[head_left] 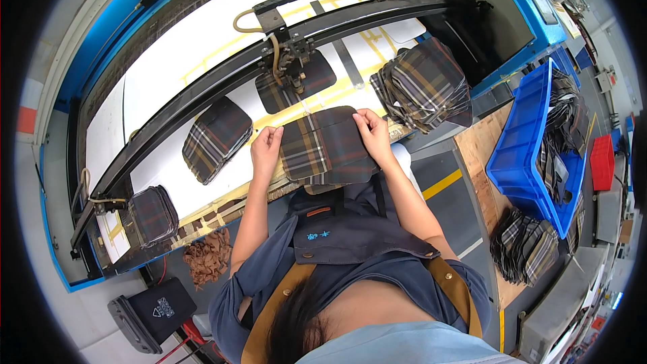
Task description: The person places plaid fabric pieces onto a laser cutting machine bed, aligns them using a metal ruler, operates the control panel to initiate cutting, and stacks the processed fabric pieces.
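A dark plaid fabric piece (327,148) is held up between both hands at the machine's front edge. My left hand (267,147) pinches its upper left edge. At its upper right corner, my right hand (373,133) has fingers closed on the same piece. Just beyond it, another plaid piece (296,84) lies on the white bed beneath the machine head (290,61). Plaid stacks rest at the left (217,138), far left (153,216) and right (424,84).
A black gantry rail (195,91) crosses the white bed (162,74). At the right, a blue crate (519,148) of plaid pieces stands on a wooden board (482,162), near another plaid stack (526,246). Brown scraps (207,259) hang below the bed's front edge.
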`<state>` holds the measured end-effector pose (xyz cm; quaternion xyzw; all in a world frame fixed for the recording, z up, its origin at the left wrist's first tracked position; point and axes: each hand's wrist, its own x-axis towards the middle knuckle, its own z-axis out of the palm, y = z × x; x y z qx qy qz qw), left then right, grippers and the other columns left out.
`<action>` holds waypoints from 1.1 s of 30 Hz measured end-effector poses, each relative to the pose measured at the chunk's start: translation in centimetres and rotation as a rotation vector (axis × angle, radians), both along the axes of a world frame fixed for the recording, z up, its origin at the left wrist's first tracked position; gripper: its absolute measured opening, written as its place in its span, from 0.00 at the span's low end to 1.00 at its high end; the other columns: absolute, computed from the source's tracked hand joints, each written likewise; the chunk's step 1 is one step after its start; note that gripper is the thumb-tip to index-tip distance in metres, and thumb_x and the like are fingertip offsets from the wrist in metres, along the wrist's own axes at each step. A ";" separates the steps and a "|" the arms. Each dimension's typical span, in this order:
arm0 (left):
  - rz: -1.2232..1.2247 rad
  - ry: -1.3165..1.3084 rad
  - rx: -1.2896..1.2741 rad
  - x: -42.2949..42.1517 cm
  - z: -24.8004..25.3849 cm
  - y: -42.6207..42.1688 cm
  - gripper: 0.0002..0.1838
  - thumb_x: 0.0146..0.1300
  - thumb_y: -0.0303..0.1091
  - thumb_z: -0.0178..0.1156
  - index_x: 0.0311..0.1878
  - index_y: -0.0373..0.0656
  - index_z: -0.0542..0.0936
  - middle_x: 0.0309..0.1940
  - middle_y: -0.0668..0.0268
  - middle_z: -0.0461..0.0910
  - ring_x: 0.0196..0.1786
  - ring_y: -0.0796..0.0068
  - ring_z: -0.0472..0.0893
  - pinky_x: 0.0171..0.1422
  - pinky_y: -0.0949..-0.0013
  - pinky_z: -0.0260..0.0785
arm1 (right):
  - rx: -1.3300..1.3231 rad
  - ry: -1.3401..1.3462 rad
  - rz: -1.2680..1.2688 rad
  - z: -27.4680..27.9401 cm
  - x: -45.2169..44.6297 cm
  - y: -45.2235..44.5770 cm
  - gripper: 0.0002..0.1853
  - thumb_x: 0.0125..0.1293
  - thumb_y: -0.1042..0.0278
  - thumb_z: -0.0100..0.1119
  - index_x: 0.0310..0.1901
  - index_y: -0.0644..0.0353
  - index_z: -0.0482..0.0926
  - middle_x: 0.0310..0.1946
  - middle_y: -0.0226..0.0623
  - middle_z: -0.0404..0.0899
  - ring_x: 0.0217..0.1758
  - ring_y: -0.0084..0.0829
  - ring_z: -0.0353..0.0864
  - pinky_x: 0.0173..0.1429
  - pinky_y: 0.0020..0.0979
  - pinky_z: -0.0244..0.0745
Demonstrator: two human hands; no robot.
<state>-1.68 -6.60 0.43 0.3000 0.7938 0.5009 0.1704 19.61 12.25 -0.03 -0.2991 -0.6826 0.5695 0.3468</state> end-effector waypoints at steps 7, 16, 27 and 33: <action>-0.009 0.027 0.007 0.0 0.2 0.1 0.16 0.72 0.41 0.64 0.32 0.38 0.78 0.17 0.75 0.67 0.23 0.86 0.63 0.28 0.75 0.56 | -0.021 0.049 0.005 0.5 -0.2 -0.3 0.08 0.74 0.69 0.59 0.43 0.67 0.80 0.26 0.20 0.78 0.30 0.09 0.69 0.35 0.17 0.65; -0.008 0.028 0.017 -0.1 -0.3 0.0 0.17 0.72 0.42 0.63 0.32 0.38 0.78 0.17 0.74 0.68 0.23 0.85 0.63 0.28 0.74 0.57 | -0.030 0.089 0.024 -0.9 -0.4 0.0 0.08 0.73 0.71 0.60 0.44 0.68 0.81 0.26 0.24 0.81 0.30 0.09 0.72 0.34 0.18 0.66; -0.015 0.028 0.008 -0.1 -0.1 0.1 0.17 0.72 0.42 0.63 0.32 0.38 0.78 0.17 0.75 0.68 0.23 0.85 0.63 0.28 0.74 0.57 | -0.001 0.065 0.004 -0.4 -0.3 -0.1 0.08 0.73 0.71 0.60 0.44 0.68 0.81 0.25 0.24 0.80 0.30 0.09 0.71 0.33 0.18 0.66; -0.008 0.016 -0.014 0.1 0.1 0.2 0.17 0.72 0.42 0.63 0.32 0.39 0.78 0.18 0.75 0.68 0.23 0.86 0.63 0.28 0.75 0.57 | -0.018 0.067 0.002 -0.4 -0.1 -0.1 0.08 0.73 0.71 0.60 0.44 0.68 0.81 0.25 0.23 0.79 0.29 0.09 0.70 0.32 0.18 0.65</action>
